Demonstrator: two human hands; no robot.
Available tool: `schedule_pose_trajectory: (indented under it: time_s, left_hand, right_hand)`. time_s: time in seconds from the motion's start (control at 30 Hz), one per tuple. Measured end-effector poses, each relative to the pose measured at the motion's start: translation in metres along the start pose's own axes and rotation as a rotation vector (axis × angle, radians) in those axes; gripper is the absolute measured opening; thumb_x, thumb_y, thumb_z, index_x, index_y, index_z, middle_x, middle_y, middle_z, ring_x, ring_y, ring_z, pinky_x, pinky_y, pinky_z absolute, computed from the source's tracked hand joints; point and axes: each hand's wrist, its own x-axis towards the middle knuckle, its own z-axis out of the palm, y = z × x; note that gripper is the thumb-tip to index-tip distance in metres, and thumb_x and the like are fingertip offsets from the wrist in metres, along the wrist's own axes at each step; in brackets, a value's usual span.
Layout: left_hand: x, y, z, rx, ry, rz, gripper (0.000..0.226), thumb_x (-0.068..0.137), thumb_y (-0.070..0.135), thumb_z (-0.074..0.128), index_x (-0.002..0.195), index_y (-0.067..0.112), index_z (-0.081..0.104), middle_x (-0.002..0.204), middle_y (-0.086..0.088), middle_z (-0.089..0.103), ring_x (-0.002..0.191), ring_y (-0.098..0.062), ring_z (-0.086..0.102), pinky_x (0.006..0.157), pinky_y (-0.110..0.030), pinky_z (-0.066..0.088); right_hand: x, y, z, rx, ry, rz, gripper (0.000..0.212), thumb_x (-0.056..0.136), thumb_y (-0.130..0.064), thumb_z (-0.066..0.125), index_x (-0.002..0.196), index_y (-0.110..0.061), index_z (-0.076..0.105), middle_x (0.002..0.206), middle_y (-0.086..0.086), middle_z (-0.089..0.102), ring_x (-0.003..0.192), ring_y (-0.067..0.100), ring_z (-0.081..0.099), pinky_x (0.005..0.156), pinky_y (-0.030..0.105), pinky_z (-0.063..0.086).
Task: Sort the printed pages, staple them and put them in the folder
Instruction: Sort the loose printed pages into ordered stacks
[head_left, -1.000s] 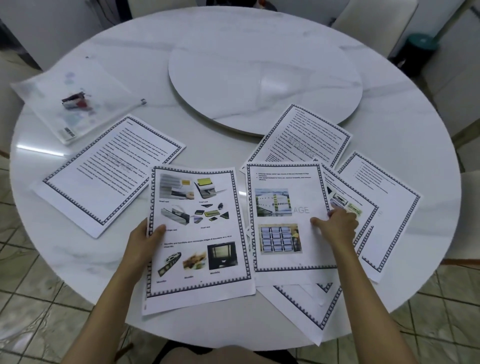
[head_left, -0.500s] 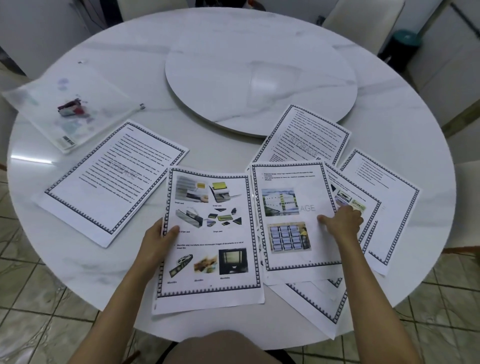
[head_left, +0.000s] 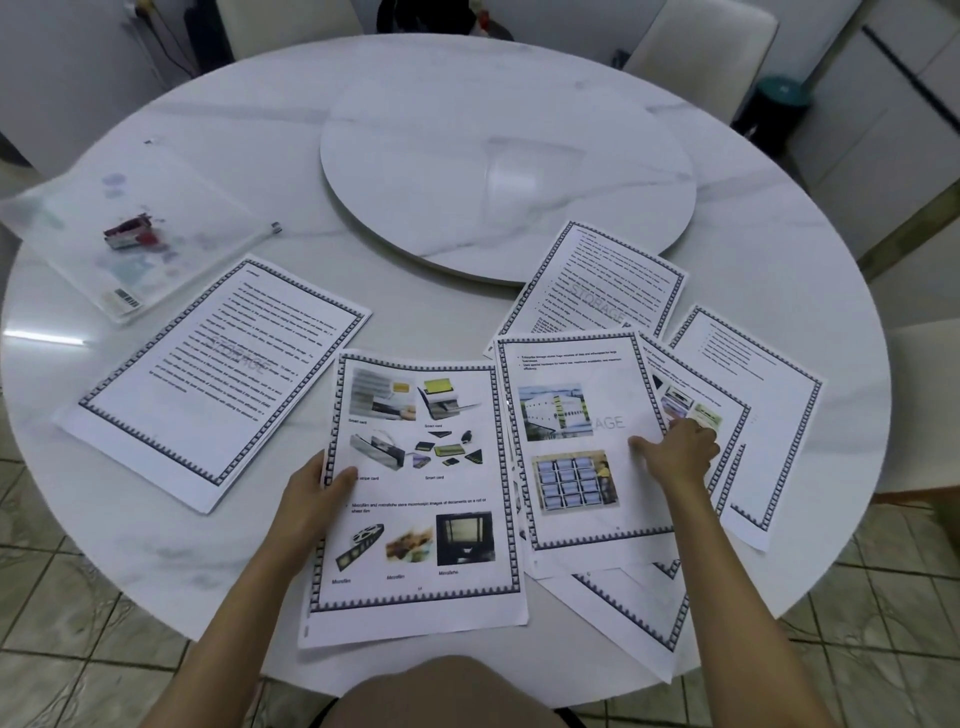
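Printed pages with patterned borders lie spread over the round white table (head_left: 779, 249). My left hand (head_left: 317, 488) grips the left edge of a page of pictures (head_left: 421, 493), thumb on top. My right hand (head_left: 675, 452) pinches the right edge of a second picture page (head_left: 571, 447), which lies on several overlapping pages (head_left: 634, 608). A text page (head_left: 218, 379) lies to the left. Two more text pages (head_left: 597, 291) (head_left: 763, 395) lie at the right. The clear plastic folder (head_left: 171, 218) sits at the far left, and a red stapler (head_left: 127, 234) shows through it.
A raised round turntable (head_left: 509, 171) fills the table's centre. White chairs (head_left: 696, 47) stand behind the table and a dark bin (head_left: 779, 104) stands at the back right. Tiled floor (head_left: 62, 597) shows below the near table edge.
My left hand slid its picture page to the right until it sits right beside the page under my right hand. My right hand stayed on its page's right edge.
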Motion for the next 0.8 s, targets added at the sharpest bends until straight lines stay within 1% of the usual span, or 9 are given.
schedule_pose_trajectory:
  time_s: [0.13,0.23,0.37,0.47,0.57,0.63,0.7,0.77,0.8]
  left_hand:
    - [0.003,-0.002,-0.001,0.017,-0.003,-0.004,0.013,0.093,0.016,0.051,0.104,0.020,0.057,0.097,-0.008,0.068,0.083,-0.027,0.067,0.081,-0.047,0.054]
    - [0.005,-0.003,0.001,0.035,0.009,-0.009,0.015,0.092,0.015,0.051,0.106,0.018,0.057,0.100,-0.009,0.068,0.085,-0.028,0.066,0.083,-0.047,0.053]
    - [0.006,-0.003,0.002,0.036,0.021,-0.022,0.014,0.092,0.015,0.051,0.105,0.019,0.057,0.097,-0.008,0.067,0.083,-0.027,0.066,0.080,-0.043,0.053]
    - [0.008,-0.002,0.001,0.027,0.014,-0.030,0.014,0.092,0.015,0.051,0.104,0.018,0.057,0.096,-0.007,0.067,0.083,-0.026,0.066,0.079,-0.043,0.054]
    - [0.007,-0.001,0.001,0.018,0.006,-0.018,0.015,0.093,0.014,0.050,0.104,0.018,0.058,0.093,-0.004,0.068,0.082,-0.026,0.066,0.078,-0.042,0.054]
    - [0.006,0.000,0.001,0.012,0.017,-0.006,0.015,0.093,0.014,0.050,0.105,0.019,0.057,0.091,-0.003,0.068,0.082,-0.025,0.066,0.078,-0.042,0.054]
    - [0.006,0.000,0.002,0.015,0.028,0.009,0.015,0.093,0.014,0.049,0.105,0.019,0.057,0.091,-0.001,0.067,0.082,-0.025,0.066,0.078,-0.042,0.054]
    - [0.006,0.000,0.001,0.012,0.029,0.020,0.016,0.093,0.014,0.049,0.106,0.018,0.057,0.093,-0.004,0.067,0.083,-0.025,0.066,0.079,-0.043,0.054]
    - [0.007,-0.001,0.001,0.010,0.030,0.022,0.017,0.094,0.014,0.049,0.108,0.018,0.057,0.095,-0.006,0.067,0.083,-0.025,0.066,0.079,-0.043,0.054]
  right_hand:
    - [0.002,-0.003,-0.002,-0.006,-0.008,0.024,0.075,0.080,-0.023,0.071,0.133,0.010,0.029,0.138,0.030,0.030,0.129,0.040,0.029,0.103,0.043,0.031]
    - [0.006,-0.003,-0.001,-0.013,-0.022,0.033,0.074,0.079,-0.025,0.072,0.131,0.011,0.033,0.136,0.029,0.036,0.127,0.040,0.033,0.102,0.042,0.032]
    - [0.010,0.001,0.003,0.040,-0.051,0.031,0.058,0.075,-0.026,0.073,0.119,0.005,0.051,0.124,0.024,0.053,0.116,0.040,0.047,0.099,0.046,0.039]
    - [0.008,0.003,0.002,0.080,-0.053,0.005,0.039,0.075,-0.022,0.070,0.108,-0.005,0.057,0.116,0.016,0.059,0.111,0.036,0.051,0.098,0.044,0.034]
    - [0.002,0.007,-0.003,0.233,-0.065,-0.066,0.033,0.078,-0.015,0.070,0.102,-0.011,0.049,0.108,0.011,0.058,0.098,0.030,0.054,0.091,0.040,0.040]
    - [-0.003,0.010,-0.009,0.387,-0.105,-0.099,0.039,0.081,-0.014,0.070,0.112,-0.008,0.048,0.108,0.009,0.054,0.094,0.025,0.051,0.082,0.034,0.041]
    - [-0.005,0.011,-0.017,0.491,-0.149,-0.100,0.043,0.083,-0.017,0.068,0.121,-0.008,0.050,0.109,0.007,0.054,0.098,0.023,0.052,0.084,0.032,0.041]
    - [-0.008,0.013,-0.025,0.574,-0.180,-0.107,0.036,0.086,-0.016,0.064,0.120,-0.010,0.056,0.106,0.005,0.061,0.097,0.020,0.058,0.084,0.030,0.045]
    - [-0.009,0.014,-0.029,0.584,-0.180,-0.133,0.029,0.088,-0.014,0.061,0.116,-0.011,0.059,0.101,0.002,0.064,0.092,0.017,0.060,0.080,0.027,0.046]
